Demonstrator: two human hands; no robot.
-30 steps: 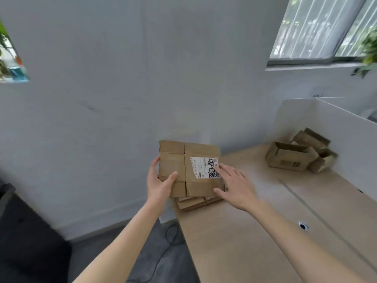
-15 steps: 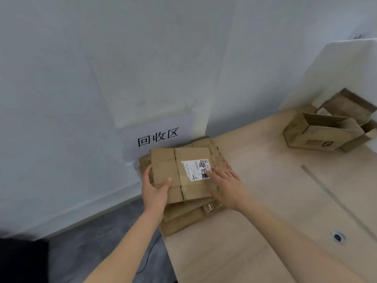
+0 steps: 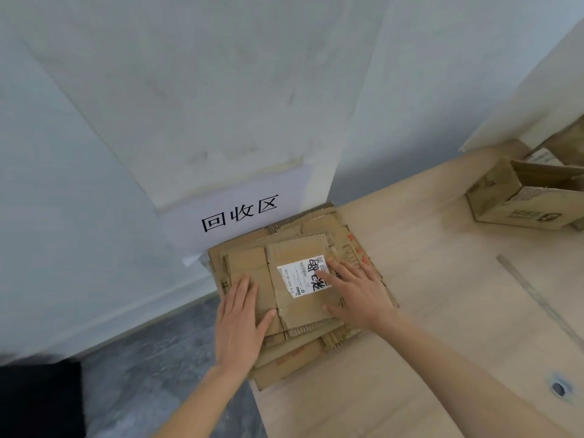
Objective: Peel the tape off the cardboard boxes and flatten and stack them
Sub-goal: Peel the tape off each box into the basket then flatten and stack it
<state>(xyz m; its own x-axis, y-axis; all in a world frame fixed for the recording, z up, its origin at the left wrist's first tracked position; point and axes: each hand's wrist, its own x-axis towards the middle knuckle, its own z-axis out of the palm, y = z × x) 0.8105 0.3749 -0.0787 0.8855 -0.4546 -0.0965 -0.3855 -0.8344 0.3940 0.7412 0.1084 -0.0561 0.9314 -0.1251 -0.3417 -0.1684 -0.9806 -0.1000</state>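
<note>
A flattened brown box (image 3: 294,298) with a white shipping label lies on top of a stack of flattened cardboard (image 3: 290,358) at the desk's near-left corner. My left hand (image 3: 238,324) lies flat on the box's left side, fingers straight. On the right side, my right hand (image 3: 357,292) presses down with spread fingers, partly covering the label. Two open, unflattened boxes (image 3: 518,203) stand at the far right of the desk.
The light wooden desk (image 3: 442,311) has its left edge beside the stack, with grey floor below. A white sign with black characters (image 3: 240,213) leans on the wall behind the stack. A white partition (image 3: 537,90) rises at right. A cable hole (image 3: 558,388) sits near right.
The flattened box came down from in front of the wall onto the stack. My left hand went from gripping its edge to lying flat on it. The view tilted down.
</note>
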